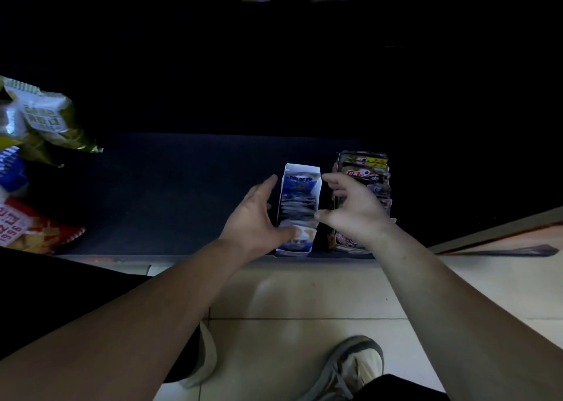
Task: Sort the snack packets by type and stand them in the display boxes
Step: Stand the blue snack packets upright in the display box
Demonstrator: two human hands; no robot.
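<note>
Dim room, pale tiled floor [304, 294] below a dark shelf surface [182, 193].

A small retail shop, probably a convenience store, though dim lighting is leaving most of the shelving black. Large crisp bags [45, 120] are hanging or lying at the left, beside a red bag [33, 227]. Two display boxes, one white [300, 208] and one dark [364, 199], are standing side by side at the edge of a dark shelf [182, 193], each holding upright packets in a row. Pale floor tiles [304, 294] are showing below.
</note>
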